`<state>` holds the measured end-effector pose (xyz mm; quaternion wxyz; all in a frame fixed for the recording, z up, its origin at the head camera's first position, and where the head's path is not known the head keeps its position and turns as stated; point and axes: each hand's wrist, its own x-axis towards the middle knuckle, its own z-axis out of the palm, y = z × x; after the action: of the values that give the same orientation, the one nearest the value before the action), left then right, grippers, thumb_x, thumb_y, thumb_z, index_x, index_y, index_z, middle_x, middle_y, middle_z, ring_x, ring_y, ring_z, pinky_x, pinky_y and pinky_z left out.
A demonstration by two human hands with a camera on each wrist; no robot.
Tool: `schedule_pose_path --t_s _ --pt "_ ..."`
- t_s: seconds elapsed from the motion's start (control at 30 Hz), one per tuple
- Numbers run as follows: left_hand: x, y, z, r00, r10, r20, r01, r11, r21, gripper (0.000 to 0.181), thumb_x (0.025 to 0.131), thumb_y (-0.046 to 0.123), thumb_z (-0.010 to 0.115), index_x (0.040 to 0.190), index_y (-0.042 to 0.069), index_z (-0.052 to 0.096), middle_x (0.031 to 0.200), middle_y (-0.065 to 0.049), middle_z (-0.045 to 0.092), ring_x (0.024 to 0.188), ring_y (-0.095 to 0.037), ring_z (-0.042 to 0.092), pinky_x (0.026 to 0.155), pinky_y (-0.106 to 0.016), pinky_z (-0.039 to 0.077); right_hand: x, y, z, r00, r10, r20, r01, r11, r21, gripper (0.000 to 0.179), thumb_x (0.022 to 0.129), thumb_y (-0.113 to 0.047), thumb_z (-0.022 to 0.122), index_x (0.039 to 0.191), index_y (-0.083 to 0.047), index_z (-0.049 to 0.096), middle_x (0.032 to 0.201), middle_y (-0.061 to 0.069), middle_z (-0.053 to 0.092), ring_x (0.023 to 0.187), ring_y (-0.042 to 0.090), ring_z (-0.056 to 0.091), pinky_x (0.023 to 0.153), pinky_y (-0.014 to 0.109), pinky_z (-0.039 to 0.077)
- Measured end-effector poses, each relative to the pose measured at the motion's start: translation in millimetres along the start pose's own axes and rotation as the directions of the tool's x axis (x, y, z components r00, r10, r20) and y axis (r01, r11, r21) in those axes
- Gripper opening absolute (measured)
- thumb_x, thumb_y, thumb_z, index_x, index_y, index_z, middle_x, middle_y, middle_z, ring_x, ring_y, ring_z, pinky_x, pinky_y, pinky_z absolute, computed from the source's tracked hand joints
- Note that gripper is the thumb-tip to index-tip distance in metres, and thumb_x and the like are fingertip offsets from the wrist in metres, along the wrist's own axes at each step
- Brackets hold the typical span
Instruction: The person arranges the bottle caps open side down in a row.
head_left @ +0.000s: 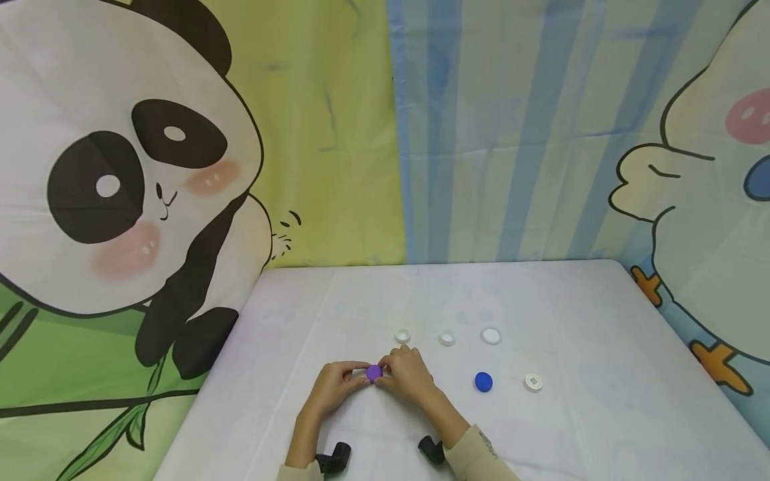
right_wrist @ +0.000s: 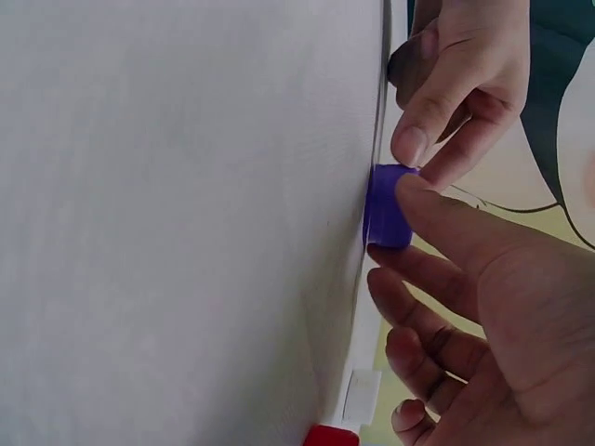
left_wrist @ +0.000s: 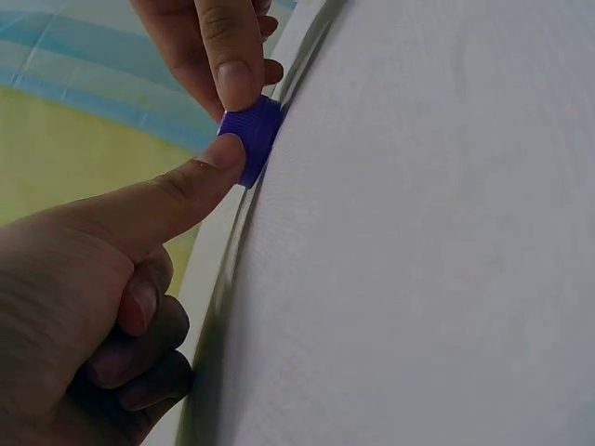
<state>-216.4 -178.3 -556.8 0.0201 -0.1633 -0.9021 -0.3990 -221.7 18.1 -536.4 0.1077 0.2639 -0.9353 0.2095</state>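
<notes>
A small purple bottle cap (head_left: 374, 373) with ribbed sides is held between both hands, low over the white table. From one side the left hand (head_left: 329, 389) pinches it with thumb and index finger, its other fingers curled in, as the left wrist view shows. The right hand (head_left: 410, 378) pinches the cap's opposite side between thumb and index finger. Its remaining fingers bend loosely in the right wrist view. Just beyond the right hand lies a white ring-shaped cap (head_left: 402, 336).
Right of the hands are a blue cap (head_left: 484, 382) and a white cap (head_left: 533, 383). Farther back lie a small white cap (head_left: 447, 339) and a larger white one (head_left: 490, 335). Something red (right_wrist: 332, 436) shows at the right wrist view's bottom edge. A printed panda curtain (head_left: 325, 133) hangs behind the table.
</notes>
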Motion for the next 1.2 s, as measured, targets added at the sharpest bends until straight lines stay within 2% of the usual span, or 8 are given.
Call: schedule_pose_path --t_s 0.23,0.43,0.53,0.67,0.77,0.9,1.03,1.2 --pt "4.1 3.0 -5.0 0.999 0.003 0.037 -0.008 0.99 0.141 0.031 0.073 0.039 0.07 0.101 0.025 0.068 0.053 0.012 0.044 0.047 0.0 0.032 0.045 -0.019 0.032 0.1 2 -2 1.0 0.0 0.019 0.001 0.999 -0.041 0.035 0.069 -0.045 0.072 0.091 -0.018 0.072 0.07 -0.008 0.057 0.067 0.009 0.043 0.062 0.026 0.031" --pt "16.3 20.7 -24.9 0.987 -0.078 0.14 0.045 0.974 0.223 0.047 0.071 0.037 0.072 0.111 0.014 0.064 0.056 0.008 0.047 0.05 -0.005 0.033 0.051 -0.024 0.036 6.1 18 -22 0.991 0.132 -0.009 -0.13 0.985 0.116 0.041 0.071 -0.045 0.071 0.099 -0.016 0.07 0.069 -0.009 0.06 0.069 0.01 0.049 0.065 0.029 0.037" --pt "33.6 35.3 -32.0 0.986 -0.098 0.135 0.066 0.972 0.224 0.045 0.076 0.039 0.068 0.111 0.012 0.063 0.058 0.007 0.048 0.052 -0.007 0.039 0.05 -0.025 0.036 10.4 34 -33 0.974 0.227 -0.011 -0.221 0.958 0.182 0.036 0.075 -0.037 0.07 0.103 -0.013 0.069 0.072 -0.007 0.061 0.07 0.011 0.049 0.066 0.029 0.04" --pt "70.9 59.3 -34.1 0.995 -0.061 0.085 0.037 0.964 0.264 0.039 0.079 0.04 0.065 0.108 0.014 0.065 0.061 0.005 0.053 0.055 -0.009 0.046 0.05 -0.026 0.038 19.0 54 -44 0.957 0.285 0.051 -0.289 0.923 0.255 0.035 0.077 -0.023 0.069 0.108 -0.007 0.065 0.077 -0.001 0.061 0.068 0.011 0.05 0.062 0.027 0.042" --pt "97.7 69.1 -27.3 0.992 -0.036 0.117 0.002 0.961 0.278 0.038 0.075 0.034 0.07 0.106 0.012 0.066 0.063 0.004 0.054 0.056 -0.01 0.048 0.049 -0.026 0.039 24.4 64 -47 0.959 0.267 0.099 -0.285 0.909 0.304 0.037 0.076 -0.016 0.07 0.109 -0.001 0.062 0.078 0.003 0.06 0.067 0.013 0.051 0.061 0.028 0.043" --pt "117.5 64.9 -11.1 0.976 -0.082 0.201 0.021 0.957 0.289 0.041 0.068 0.027 0.077 0.105 0.012 0.066 0.067 0.004 0.056 0.058 -0.01 0.049 0.05 -0.025 0.039 28.8 71 -41 0.963 0.225 0.145 -0.261 0.911 0.318 0.037 0.075 -0.013 0.07 0.108 0.001 0.062 0.082 0.007 0.062 0.07 0.013 0.051 0.065 0.029 0.044" --pt "120.6 57.1 4.9 0.965 -0.112 0.237 0.036 0.952 0.303 0.039 0.064 0.024 0.08 0.099 0.013 0.068 0.069 0.003 0.058 0.059 -0.011 0.049 0.052 -0.025 0.039 30.5 72 -34 0.965 0.206 0.159 -0.246 0.924 0.294 0.034 0.074 -0.011 0.07 0.105 0.0 0.064 0.085 0.008 0.063 0.073 0.014 0.052 0.068 0.029 0.045" --pt "117.5 57.0 15.3 0.973 -0.084 0.213 0.017 0.954 0.299 0.033 0.061 0.024 0.081 0.091 0.013 0.07 0.07 0.002 0.06 0.059 -0.011 0.048 0.052 -0.025 0.038 34.1 71 -30 0.972 0.201 0.121 -0.224 0.946 0.233 0.027 0.07 -0.014 0.075 0.094 -0.003 0.068 0.078 0.005 0.063 0.068 0.012 0.05 0.062 0.027 0.043"
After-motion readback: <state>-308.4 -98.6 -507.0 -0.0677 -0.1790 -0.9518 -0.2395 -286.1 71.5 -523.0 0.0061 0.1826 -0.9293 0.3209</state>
